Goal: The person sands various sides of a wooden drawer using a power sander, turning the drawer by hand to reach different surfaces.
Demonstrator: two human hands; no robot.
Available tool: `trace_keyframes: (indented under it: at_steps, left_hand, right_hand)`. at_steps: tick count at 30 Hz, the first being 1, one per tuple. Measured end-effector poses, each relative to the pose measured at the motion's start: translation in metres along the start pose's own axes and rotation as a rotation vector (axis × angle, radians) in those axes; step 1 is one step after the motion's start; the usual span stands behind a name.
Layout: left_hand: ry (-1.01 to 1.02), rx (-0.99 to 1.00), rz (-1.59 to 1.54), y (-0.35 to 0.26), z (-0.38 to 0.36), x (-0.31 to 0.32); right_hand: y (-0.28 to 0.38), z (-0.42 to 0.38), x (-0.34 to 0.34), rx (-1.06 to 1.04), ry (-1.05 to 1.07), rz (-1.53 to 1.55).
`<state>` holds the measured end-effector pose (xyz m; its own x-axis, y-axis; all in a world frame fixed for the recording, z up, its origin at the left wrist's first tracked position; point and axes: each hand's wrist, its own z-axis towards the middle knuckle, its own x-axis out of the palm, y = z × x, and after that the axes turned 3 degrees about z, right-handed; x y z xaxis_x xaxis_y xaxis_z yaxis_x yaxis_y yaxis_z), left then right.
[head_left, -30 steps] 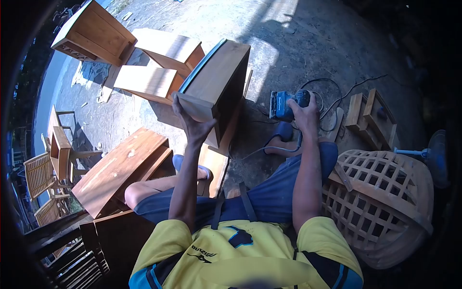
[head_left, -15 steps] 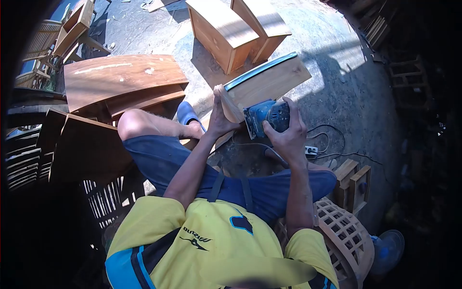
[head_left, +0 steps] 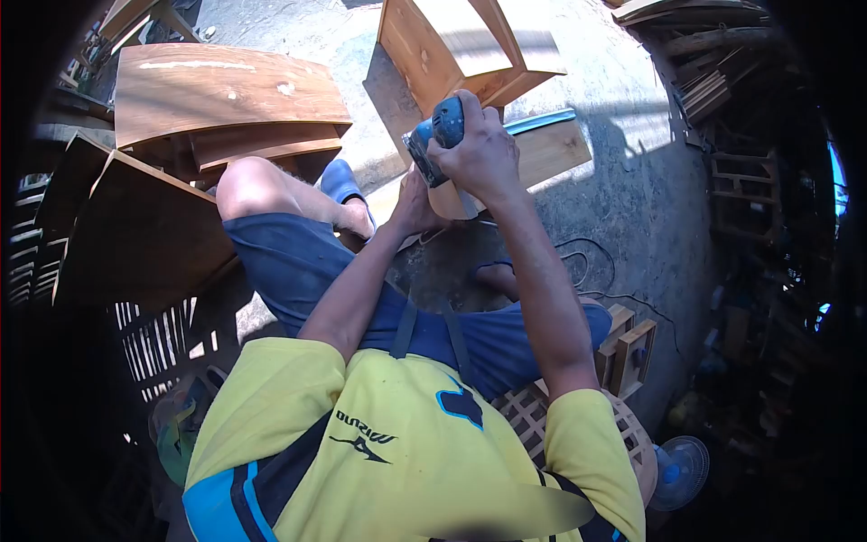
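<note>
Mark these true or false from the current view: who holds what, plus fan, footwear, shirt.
1. The right hand grips the blue power tool. True.
2. The left hand rests on the knee. False: it holds the wooden piece by the tool.
3. The fan is on the person's left. False: it is on the right.
4. The left foot wears a blue shoe. True.
5. The shirt is all black. False: mostly yellow.

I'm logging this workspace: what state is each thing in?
Right hand: closed around sander.
Sander: tilted; running or not, cannot tell.
Left hand: at wooden piece, fingers partly hidden.
Cable: loosely looped on floor.
Fan: spinning or not, cannot tell.
Slipper: worn.
</note>
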<state>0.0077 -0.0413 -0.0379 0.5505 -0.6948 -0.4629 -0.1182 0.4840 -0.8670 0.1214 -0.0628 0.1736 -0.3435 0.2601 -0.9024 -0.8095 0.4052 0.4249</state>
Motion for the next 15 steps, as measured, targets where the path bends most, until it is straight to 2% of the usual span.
trace_keyframes:
  at_steps: [1, 3, 4, 9, 11, 15]
  left_hand:
    - [0.020, -0.001, 0.003, 0.007, -0.006, 0.005]
    - [-0.125, 0.010, -0.013, 0.017, -0.007, 0.015]
    - [-0.006, -0.023, 0.026, 0.019, -0.004, 0.012]
    - [-0.048, -0.115, 0.227, 0.040, -0.006, 0.035]
    - [-0.046, -0.145, 0.153, 0.036, -0.006, 0.033]
    - [0.003, -0.224, 0.099, 0.005, -0.005, 0.011]
  right_hand:
    - [0.001, 0.007, 0.001, 0.018, -0.001, 0.009]
    - [0.002, 0.019, -0.003, -0.008, 0.054, 0.007]
    - [-0.004, 0.009, -0.005, -0.023, 0.045, 0.031]
    - [-0.026, -0.090, -0.031, 0.006, 0.084, 0.061]
    - [-0.030, -0.108, -0.037, 0.000, 0.049, 0.072]
    - [-0.026, -0.038, -0.016, 0.008, 0.020, 0.059]
